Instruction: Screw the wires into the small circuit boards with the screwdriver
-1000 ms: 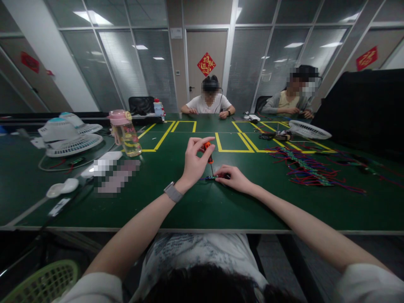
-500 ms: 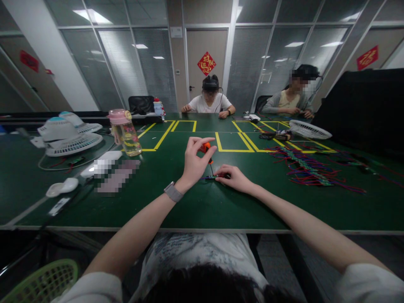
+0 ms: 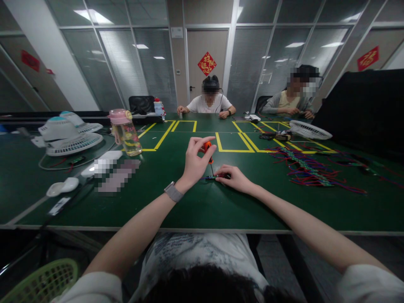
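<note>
My left hand (image 3: 195, 163) is closed around the orange handle of a screwdriver (image 3: 207, 146), which stands nearly upright. Its thin shaft points down and the tip meets a small green circuit board (image 3: 211, 177) lying on the table. With its fingers pinched together, my right hand (image 3: 235, 178) holds the right end of that board, covering part of it. Thin wires show at the board's left end.
Several wired circuit boards (image 3: 307, 166) lie in a row on the green table (image 3: 195, 210) to the right. A drink bottle (image 3: 129, 136), white fans (image 3: 74, 144) and a white device (image 3: 63, 187) stand left. Two people sit across the table.
My hands, the screwdriver and the circuit board look almost unchanged. Across the table, one person's hand has moved slightly and now shows a small object by it.
</note>
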Motion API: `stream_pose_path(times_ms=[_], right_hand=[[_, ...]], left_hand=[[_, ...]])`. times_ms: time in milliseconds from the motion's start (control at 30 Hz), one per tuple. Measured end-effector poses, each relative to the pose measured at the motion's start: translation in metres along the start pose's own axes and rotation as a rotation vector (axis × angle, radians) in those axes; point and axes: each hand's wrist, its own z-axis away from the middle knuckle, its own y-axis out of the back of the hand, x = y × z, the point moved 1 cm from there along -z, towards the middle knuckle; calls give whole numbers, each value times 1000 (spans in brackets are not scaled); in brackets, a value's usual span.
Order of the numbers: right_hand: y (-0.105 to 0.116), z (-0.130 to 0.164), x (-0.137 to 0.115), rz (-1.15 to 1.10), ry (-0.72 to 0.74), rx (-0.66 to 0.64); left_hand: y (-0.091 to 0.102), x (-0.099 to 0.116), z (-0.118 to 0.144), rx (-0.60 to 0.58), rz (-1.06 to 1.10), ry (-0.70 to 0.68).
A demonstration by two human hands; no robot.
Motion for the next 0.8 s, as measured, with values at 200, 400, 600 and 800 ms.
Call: stream_pose_path(times_ms=[200, 400, 600, 800], right_hand=[[0, 0, 1, 4, -5, -3], [-1, -1, 2, 22, 0, -1], [-1, 0, 2, 17, 2, 0], [0, 0, 1, 17, 1, 2]], left_hand=[[-3, -5, 0, -66, 144, 43], [-3, -4, 0, -6, 43, -12], [-3, -2, 0, -58, 97, -7], [-2, -2, 0, 18, 13, -27]])
